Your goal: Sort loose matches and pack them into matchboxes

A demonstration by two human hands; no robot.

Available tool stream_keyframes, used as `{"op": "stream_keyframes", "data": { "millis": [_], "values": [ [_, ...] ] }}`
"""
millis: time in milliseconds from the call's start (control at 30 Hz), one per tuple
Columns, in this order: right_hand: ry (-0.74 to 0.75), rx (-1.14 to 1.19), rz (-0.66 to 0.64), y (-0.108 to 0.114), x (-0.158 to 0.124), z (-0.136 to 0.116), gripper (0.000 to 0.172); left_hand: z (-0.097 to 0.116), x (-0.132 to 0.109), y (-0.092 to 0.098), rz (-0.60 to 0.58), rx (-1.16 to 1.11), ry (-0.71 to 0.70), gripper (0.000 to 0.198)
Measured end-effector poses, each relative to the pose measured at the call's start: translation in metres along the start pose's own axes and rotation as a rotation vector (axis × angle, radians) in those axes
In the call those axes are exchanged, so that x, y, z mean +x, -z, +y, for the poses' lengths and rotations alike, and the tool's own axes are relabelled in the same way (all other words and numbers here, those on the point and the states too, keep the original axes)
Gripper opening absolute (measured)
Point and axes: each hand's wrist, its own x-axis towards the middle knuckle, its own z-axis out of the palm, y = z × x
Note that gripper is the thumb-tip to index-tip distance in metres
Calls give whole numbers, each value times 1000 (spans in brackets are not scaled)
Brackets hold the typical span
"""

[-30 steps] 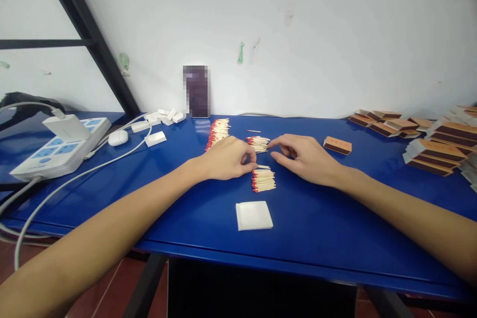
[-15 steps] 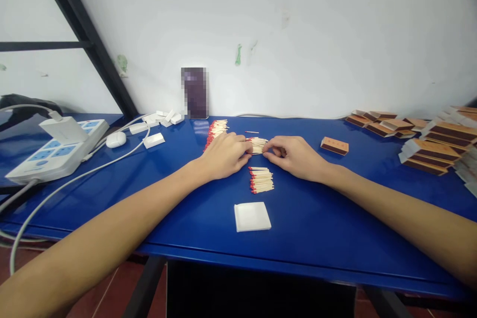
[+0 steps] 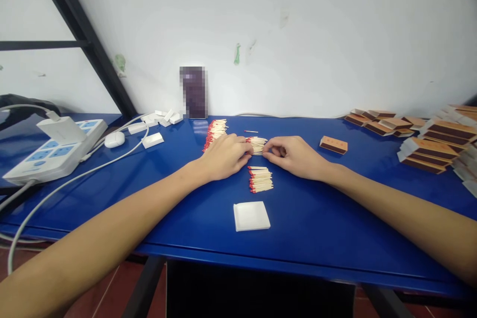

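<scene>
A small row of red-headed matches (image 3: pixel 257 145) lies between my two hands on the blue table. My left hand (image 3: pixel 227 155) is at the end with the heads, its fingers curled and pressed against them. At the plain ends, the curled fingertips of my right hand (image 3: pixel 288 155) touch the sticks. Just below is a second small bundle of matches (image 3: pixel 261 180), heads to the left. Nearer the table edge lies a flat white tray (image 3: pixel 252 216). A larger match pile (image 3: pixel 216 134) is partly hidden behind my left hand. One single match (image 3: pixel 251 131) lies beyond the row.
An orange-and-brown matchbox sleeve (image 3: pixel 334 144) lies to the right, before stacked sleeves (image 3: pixel 428 151). White box pieces (image 3: pixel 153 140) lie at the left, near a white earbud case (image 3: pixel 114 139), a cable and a power strip (image 3: pixel 55 151). A phone (image 3: pixel 195 93) leans on the wall.
Both hands stay almost in place around the row of matches. The whole view has shifted very slightly; nothing else has visibly moved.
</scene>
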Motion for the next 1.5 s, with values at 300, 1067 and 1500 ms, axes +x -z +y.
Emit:
{"op": "stream_keyframes", "data": {
  "millis": [300,1067,1500],
  "values": [
    [14,-19,-3,1,-1,-3,12,1,0,0,-8,-7,8,24],
    [-16,-3,68,-4,-2,-10,13,3,0,3,-9,-165,-5,19],
    [73,-79,40,-4,-4,-7,32,2,-3,2,-1,-19,60,32]
  ]
}}
